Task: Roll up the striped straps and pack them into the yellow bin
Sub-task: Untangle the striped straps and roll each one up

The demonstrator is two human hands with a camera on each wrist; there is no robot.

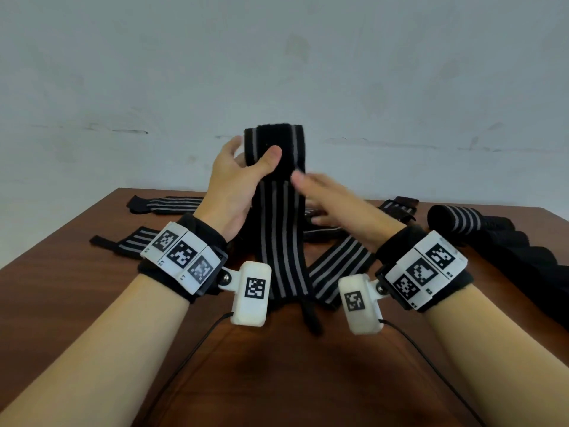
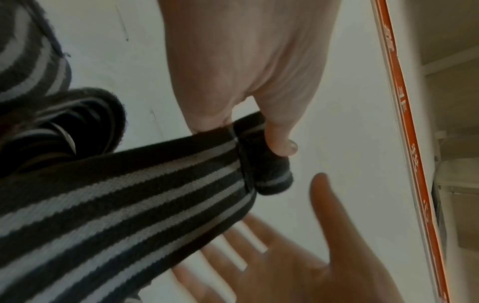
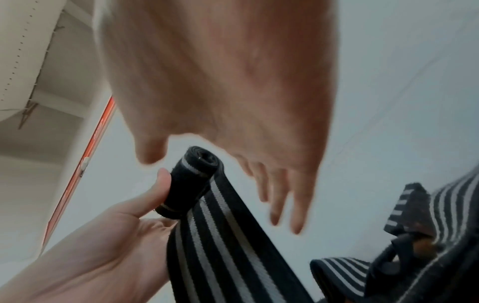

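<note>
My left hand (image 1: 243,167) holds a black strap with grey stripes (image 1: 281,241) up above the table, thumb (image 2: 281,139) pressed on its small rolled top end (image 3: 193,178), fingers behind it. The strap's long tail hangs down to the table. My right hand (image 1: 320,192) hovers just right of the strap with its blurred fingers (image 3: 282,203) spread and straight, holding nothing. The yellow bin is not in any view.
Several more striped straps lie flat on the brown table (image 1: 77,272): two at the left (image 1: 163,204) (image 1: 129,241), others under my hands (image 1: 338,266) and at the back (image 1: 397,208). A rolled strap (image 1: 458,220) rests on dark folded material (image 1: 529,263) at the right.
</note>
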